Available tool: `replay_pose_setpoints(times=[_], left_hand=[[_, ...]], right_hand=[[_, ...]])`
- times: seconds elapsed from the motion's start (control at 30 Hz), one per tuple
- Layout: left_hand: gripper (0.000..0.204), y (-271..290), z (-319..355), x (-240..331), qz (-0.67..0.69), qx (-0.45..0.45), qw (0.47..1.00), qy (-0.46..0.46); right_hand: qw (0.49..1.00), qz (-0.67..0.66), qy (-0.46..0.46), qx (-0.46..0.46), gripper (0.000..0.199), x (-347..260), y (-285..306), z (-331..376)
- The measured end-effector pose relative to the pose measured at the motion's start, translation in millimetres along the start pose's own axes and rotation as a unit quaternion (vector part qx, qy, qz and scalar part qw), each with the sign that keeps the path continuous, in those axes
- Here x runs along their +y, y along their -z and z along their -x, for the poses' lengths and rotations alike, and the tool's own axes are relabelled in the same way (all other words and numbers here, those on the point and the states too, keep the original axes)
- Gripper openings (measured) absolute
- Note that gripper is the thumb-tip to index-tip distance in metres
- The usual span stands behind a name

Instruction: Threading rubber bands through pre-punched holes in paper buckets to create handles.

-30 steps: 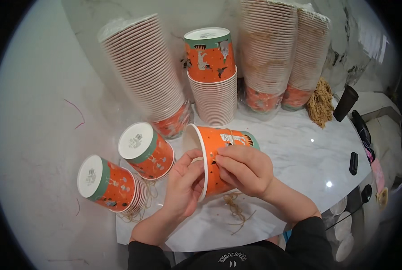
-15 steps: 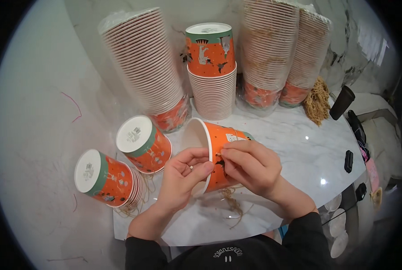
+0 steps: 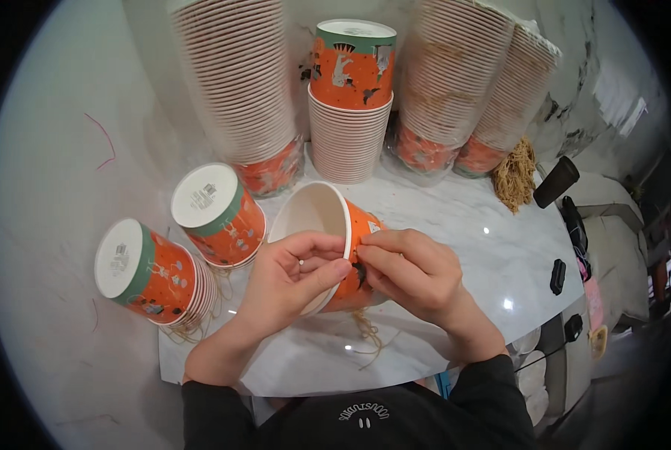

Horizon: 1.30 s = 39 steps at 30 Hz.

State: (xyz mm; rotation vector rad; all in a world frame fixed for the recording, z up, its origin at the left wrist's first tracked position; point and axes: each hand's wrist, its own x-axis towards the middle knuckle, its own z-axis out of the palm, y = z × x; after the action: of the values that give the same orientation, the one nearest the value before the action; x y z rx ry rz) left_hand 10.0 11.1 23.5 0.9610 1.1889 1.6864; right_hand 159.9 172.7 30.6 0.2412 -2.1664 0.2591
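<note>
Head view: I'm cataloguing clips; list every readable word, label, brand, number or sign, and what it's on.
Black shirt: arched pale lettering on the front; wording not copied here.
Nearer left upturned cup: base print, too small to read.
Upturned cup beside it: same, too small.
Cup atop the middle stack: faint base print, unreadable.
Held cup: no lettering I can make out.

Smooth paper bucket (image 3: 313, 210); glossy marble-look table (image 3: 459, 217).

Pretty standard orange paper tub (image 3: 322, 216) with some dark print outside, plain white inside and a chunky white rim. It's tipped sideways over the counter (image 3: 493, 262), mouth facing left.
</note>
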Motion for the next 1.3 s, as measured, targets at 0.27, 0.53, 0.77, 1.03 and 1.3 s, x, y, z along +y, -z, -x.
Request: replay_pose_setpoints(times=[0.27, 0.53, 0.77, 1.03, 1.3], left_hand=[[0.03, 1.4, -3.8, -11.0, 0.01, 0.01, 1.0, 0.013], [0.024, 4.1, -12.4, -10.4, 0.103, 0.007, 0.992, 0.068], [0.021, 5.0, -13.8, -20.5, 0.082, -0.001, 0.995, 0.05], [0.014, -3.1, -11.1, -23.3, -0.1, 0.056, 0.993, -0.016], [0.008, 1.7, -17.1, -29.7, -0.172, 0.026, 0.984, -0.027]], right_hand=[[0.999, -0.015, -0.022, -0.02, 0.028, 2.4, -0.1, -1.4], [0.999, -0.01, -0.026, -0.041, 0.027, 5.7, -0.8, -0.5], [0.994, -0.058, -0.071, -0.061, 0.029, 6.4, -2.4, 0.3], [0.983, -0.101, -0.119, -0.102, 0.033, 8.1, -2.9, 2.7], [0.979, -0.024, -0.092, -0.18, 0.024, 25.1, 3.7, -4.0]])
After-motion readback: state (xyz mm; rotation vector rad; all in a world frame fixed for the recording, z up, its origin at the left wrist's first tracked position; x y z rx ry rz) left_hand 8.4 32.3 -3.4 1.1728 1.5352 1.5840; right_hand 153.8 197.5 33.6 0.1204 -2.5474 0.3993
